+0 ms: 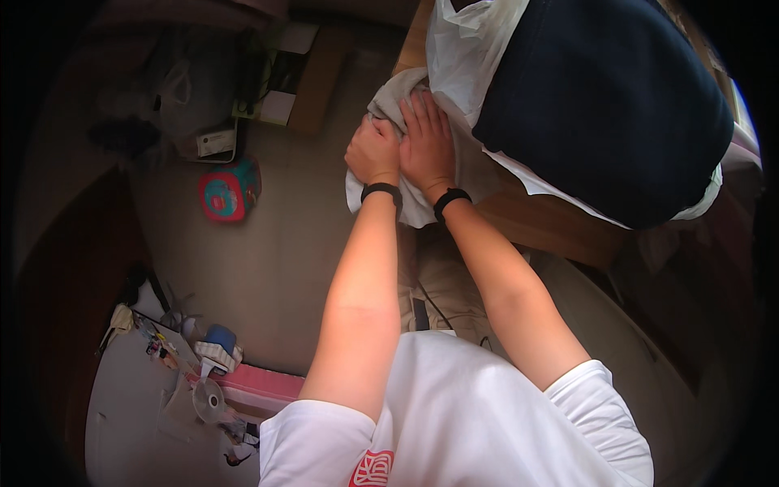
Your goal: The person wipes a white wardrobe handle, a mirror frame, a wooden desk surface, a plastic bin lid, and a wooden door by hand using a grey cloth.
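Note:
A whitish cloth (416,209) lies bunched at the corner of a wooden table, part of it hanging over the edge. My left hand (375,151) is curled closed on a fold of it. Right beside it, my right hand (428,144) rests flat on the same cloth, its fingers stretched forward and side by side. Each wrist carries a black band. Just right of my right hand stands a big white plastic bag (472,61) with dark navy fabric (604,109) bulging out over the tabletop.
The wooden table (540,227) has its edge near my legs. On the floor at left stand a red and teal box (229,191), a brown carton (320,81) and dim bags (182,93). Lower left, a small fan (208,399) sits among clutter by a pink striped surface (256,388).

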`<state>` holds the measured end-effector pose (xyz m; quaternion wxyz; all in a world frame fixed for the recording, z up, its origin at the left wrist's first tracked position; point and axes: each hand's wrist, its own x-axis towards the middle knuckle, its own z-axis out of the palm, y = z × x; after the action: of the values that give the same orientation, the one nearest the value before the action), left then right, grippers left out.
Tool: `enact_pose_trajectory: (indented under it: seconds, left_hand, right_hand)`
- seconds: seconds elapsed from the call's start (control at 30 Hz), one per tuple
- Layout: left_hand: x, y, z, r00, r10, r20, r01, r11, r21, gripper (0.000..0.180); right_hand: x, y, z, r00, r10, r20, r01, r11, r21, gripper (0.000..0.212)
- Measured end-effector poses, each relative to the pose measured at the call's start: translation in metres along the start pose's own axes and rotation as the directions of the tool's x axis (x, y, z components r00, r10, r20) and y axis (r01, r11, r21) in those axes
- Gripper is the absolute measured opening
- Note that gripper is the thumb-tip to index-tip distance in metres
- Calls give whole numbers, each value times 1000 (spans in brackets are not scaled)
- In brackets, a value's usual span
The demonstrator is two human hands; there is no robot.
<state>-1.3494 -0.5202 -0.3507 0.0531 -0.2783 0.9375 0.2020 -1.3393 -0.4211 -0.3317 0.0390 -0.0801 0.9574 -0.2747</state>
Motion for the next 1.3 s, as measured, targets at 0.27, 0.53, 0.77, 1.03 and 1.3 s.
enact_pose_trajectory:
  seconds: [0.27, 0.53, 0.77, 1.03, 1.3]
  left_hand:
    - [-2, 2, 1, 1000, -8, 3, 8, 999, -33, 37]
    - [-1, 1, 6, 999, 15, -33, -15, 1000, -15, 33]
    - [-1, 1, 4, 1000, 11, -28, -12, 999, -37, 33]
    - [-2, 1, 4, 997, 45, -61, -44, 999, 6, 29]
    - [-2, 2, 5, 996, 45, -72, -44, 999, 13, 28]
  right_hand:
    - [-3, 3, 1, 1000, 3, -9, -3, 1000, -4, 65]
    - [-2, 5, 3, 1000, 0, -13, 0, 1000, -14, 65]
    - [-2, 7, 4, 1000, -3, -19, 3, 1000, -1, 65]
    - [-2, 4, 0, 1000, 1, -18, 0, 1000, 6, 65]
    - [-4, 3, 1, 1000, 15, -27, -14, 1000, 14, 64]
